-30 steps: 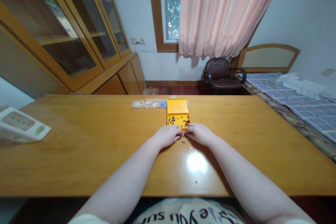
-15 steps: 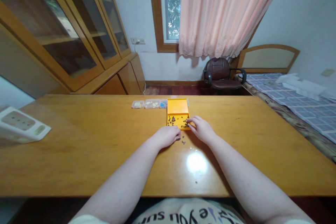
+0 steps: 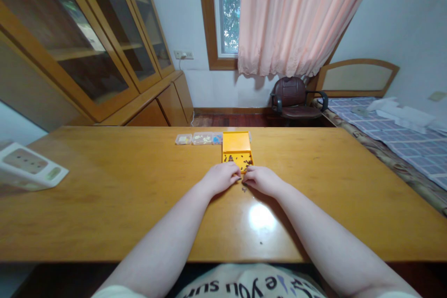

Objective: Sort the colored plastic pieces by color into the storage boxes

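Observation:
A yellow box (image 3: 236, 142) stands on the wooden table with its lid raised at the back. Scattered in its tray are several small dark brown pieces (image 3: 231, 158). My left hand (image 3: 221, 179) lies at the front left corner of the box, fingers curled together. Opposite it, my right hand (image 3: 262, 179) is at the front right corner, thumb and fingers pinched close to the table. What either hand holds, if anything, is too small or hidden to make out. A few loose brown bits (image 3: 244, 190) lie on the table just in front of the fingers.
Clear plastic cases (image 3: 202, 138) with small light and blue parts line the back left of the box. A white device (image 3: 31, 167) stands at the table's left end. One dark speck (image 3: 261, 243) lies near the front edge.
My right hand has moved out of the tray, down and left to the table at its front edge. My left hand has shifted slightly up toward the box.

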Demonstrator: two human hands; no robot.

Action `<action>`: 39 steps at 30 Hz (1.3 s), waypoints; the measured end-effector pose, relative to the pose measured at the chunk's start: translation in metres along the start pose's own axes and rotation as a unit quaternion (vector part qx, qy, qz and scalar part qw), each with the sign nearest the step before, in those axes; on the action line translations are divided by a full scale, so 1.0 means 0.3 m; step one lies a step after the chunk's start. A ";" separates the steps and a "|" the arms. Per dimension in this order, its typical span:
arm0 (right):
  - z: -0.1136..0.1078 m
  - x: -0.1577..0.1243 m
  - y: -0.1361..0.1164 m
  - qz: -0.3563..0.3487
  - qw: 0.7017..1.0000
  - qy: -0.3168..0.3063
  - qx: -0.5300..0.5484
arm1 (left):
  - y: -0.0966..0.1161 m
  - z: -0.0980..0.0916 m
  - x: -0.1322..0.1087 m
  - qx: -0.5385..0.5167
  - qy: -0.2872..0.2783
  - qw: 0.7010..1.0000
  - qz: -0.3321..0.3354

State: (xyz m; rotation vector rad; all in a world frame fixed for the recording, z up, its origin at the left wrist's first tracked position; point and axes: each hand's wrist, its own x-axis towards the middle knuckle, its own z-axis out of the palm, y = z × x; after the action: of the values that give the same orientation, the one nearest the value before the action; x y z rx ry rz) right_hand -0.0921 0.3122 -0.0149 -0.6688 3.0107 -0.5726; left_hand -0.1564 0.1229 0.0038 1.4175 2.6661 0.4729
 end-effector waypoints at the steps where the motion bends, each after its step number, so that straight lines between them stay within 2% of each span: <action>1: 0.000 0.002 -0.001 0.002 1.000 0.000 -0.002 | 0.004 0.004 -0.001 -0.007 -0.023 0.999 0.026; 4: 0.000 0.005 -0.005 0.015 1.000 -0.002 -0.005 | 0.014 0.017 -0.002 -0.022 -0.072 0.994 0.074; 7: -0.003 0.004 -0.003 0.026 1.000 0.014 0.002 | 0.014 0.030 -0.001 -0.028 -0.086 0.993 0.082; 12: -0.009 0.003 0.013 0.072 0.987 0.141 0.018 | 0.005 0.048 0.001 -0.020 -0.080 0.994 0.068; 14: -0.014 0.001 0.020 0.089 0.982 0.164 0.019 | 0.004 0.050 0.000 -0.016 -0.082 0.995 0.060; 16: -0.023 -0.005 0.026 0.089 0.986 0.143 0.022 | 0.005 0.048 -0.002 -0.014 -0.088 0.994 0.057; 21: -0.041 -0.022 0.021 0.014 0.997 0.002 0.082 | 0.007 0.021 -0.005 -0.017 -0.077 0.996 0.052; 25: -0.036 -0.023 0.009 -0.016 0.992 -0.052 0.118 | -0.003 0.012 0.005 -0.047 -0.009 0.999 0.012; 29: -0.027 -0.015 -0.003 -0.028 0.995 -0.064 0.075 | -0.026 0.032 0.021 -0.064 0.077 0.993 -0.055; 35: -0.022 -0.012 -0.037 -0.015 0.999 -0.045 -0.013 | -0.064 0.056 0.032 -0.100 0.117 0.985 -0.073; 39: -0.009 -0.007 -0.033 -0.003 1.000 -0.024 0.009 | -0.082 0.052 0.035 -0.126 0.161 0.975 -0.091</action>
State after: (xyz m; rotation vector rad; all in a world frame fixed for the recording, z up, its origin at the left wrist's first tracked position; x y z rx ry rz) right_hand -0.0863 0.3057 -0.0091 -0.6809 2.9571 -0.5746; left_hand -0.1786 0.1222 -0.0180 1.0930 2.8089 1.0567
